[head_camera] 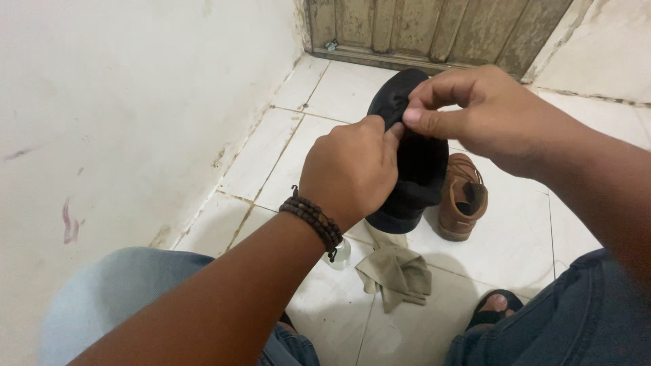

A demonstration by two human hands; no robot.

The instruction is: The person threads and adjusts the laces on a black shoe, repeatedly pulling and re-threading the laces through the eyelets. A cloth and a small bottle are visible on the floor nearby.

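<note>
Both hands meet over a black shoe [413,169] held up above the tiled floor [325,305]. The left hand [349,169] is curled into a fist, fingers together and clamped on the near edge of the shoe's upper, knuckles facing the camera. A bracelet of dark brown beads [313,220] wraps the wrist just behind that hand. The right hand [485,115] comes in from the other side, its thumb and forefinger pinched together on the black material at the top of the shoe, right beside the left hand's thumb; the 2 hands touch or nearly touch there. The shoe's toe points away from the hands toward a weathered wooden door [434,30] at the far end of the floor, while its heel end hangs below the left hand.

Below and beyond the right hand, a brown lace-up shoe [462,196] stands on the floor, partly hidden by the black shoe. Beneath the left hand lies a crumpled beige cloth [397,271], and just beside it, close under the wrist, sits a small clear bottle or jar [340,256], mostly hidden. Nearer the camera than the right hand, toes in a black sandal [495,308] show between 2 knees in blue jeans. A stained white wall [135,102] runs along the left hand's outer side.
</note>
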